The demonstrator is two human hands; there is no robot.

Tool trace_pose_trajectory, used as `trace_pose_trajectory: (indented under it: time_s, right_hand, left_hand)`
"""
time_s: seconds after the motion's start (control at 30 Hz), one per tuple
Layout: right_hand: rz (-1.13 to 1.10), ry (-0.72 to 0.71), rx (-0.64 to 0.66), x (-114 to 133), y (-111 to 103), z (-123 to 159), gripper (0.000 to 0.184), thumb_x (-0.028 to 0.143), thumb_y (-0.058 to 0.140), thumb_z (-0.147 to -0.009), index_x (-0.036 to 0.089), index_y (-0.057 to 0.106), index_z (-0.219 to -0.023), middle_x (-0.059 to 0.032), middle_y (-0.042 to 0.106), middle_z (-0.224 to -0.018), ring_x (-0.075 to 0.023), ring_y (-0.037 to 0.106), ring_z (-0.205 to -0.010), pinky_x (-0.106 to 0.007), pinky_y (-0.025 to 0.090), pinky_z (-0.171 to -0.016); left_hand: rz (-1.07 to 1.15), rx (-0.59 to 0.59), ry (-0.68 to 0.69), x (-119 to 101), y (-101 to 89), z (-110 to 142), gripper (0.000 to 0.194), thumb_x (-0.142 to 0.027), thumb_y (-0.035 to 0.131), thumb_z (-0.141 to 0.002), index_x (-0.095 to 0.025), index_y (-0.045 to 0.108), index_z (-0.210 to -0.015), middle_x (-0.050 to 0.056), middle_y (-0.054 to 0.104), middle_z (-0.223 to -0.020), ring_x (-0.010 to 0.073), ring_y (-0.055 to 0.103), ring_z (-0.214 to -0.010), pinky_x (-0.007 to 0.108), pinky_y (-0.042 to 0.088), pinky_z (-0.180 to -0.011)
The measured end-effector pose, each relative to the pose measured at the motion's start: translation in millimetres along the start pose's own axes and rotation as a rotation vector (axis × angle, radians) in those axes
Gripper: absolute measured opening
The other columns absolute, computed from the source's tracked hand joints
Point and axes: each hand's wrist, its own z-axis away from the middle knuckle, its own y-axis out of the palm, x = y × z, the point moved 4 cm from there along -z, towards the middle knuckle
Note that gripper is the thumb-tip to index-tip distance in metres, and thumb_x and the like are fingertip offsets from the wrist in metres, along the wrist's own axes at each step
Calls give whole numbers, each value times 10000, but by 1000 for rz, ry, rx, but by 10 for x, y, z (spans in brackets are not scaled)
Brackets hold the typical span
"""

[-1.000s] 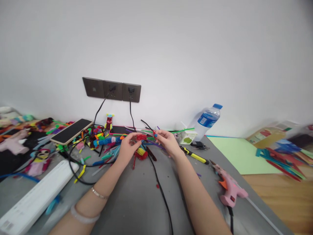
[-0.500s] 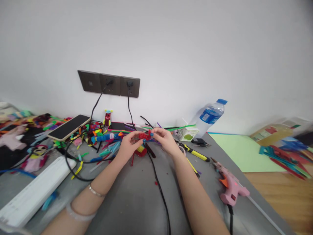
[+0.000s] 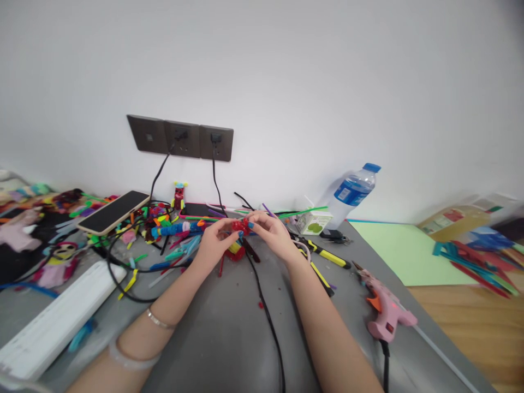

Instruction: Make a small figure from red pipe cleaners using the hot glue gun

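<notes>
Between my two hands is a small red fuzzy piece, which looks like bent pipe cleaner. My left hand pinches its left side between thumb and fingers. From the other side, the thumb and fingers of my right hand close on its right end. Fingertips cover part of the piece, so its full shape is hidden. Just below it on the grey table lies a red and yellow fuzzy item, partly behind my left hand.
A pink hot glue gun lies at right, near yellow-black cutters. Behind them stand a leaning water bottle and a small box. Left are a phone, a white power strip, loops of black cable and several pipe-cleaner figures.
My right hand has shifted slightly left, bringing its fingertips closer to my left hand. The red piece looks more bunched between them. The view has moved very slightly.
</notes>
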Motion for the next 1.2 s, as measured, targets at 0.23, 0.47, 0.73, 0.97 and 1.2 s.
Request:
trace_pose_trajectory:
  time_s: [0.23,0.47,0.73,0.97,1.2]
  right_hand:
    - [-10,51,-17,-6,38,14,338,541,699,-811,208,646,-786,-104,645,-1181,-260,572,-1153,-404,417,-991]
    - [25,23,-43,-41,67,2,329,525,696,-811,200,652,-773,-120,644,-1180,-267,573,-1148,-394,445,-939]
    - [45,-2,-91,-65,94,7,265,459,698,-818,201,648,-790,-117,621,-1200,-264,579,-1151,-380,475,-888]
    - [76,-33,-140,-48,96,4,257,458,701,-808,206,653,-783,-115,647,-1149,-262,601,-1105,-358,495,-813]
    - [46,-93,-198,59,-6,3,258,482,678,-835,226,647,-816,-96,674,-1096,-228,622,-998,-355,491,-824]
  left_hand:
    - [-6,-23,4,38,-8,-18,301,-327,740,-725,-156,725,-974,82,767,-958,228,699,-852,330,559,-750]
    - [-21,-38,10,39,-27,-23,326,-327,739,-719,-147,750,-990,94,782,-976,236,712,-842,333,569,-736]
    - [-29,-59,14,18,-38,-24,330,-332,731,-719,-150,762,-993,86,791,-974,241,720,-818,338,579,-708]
    - [-46,-62,10,28,-55,-26,327,-341,732,-729,-155,770,-995,82,792,-960,233,709,-781,331,567,-677]
    - [69,-62,-32,59,-23,-7,349,-337,760,-723,-148,731,-1015,96,768,-1038,247,699,-958,365,560,-850]
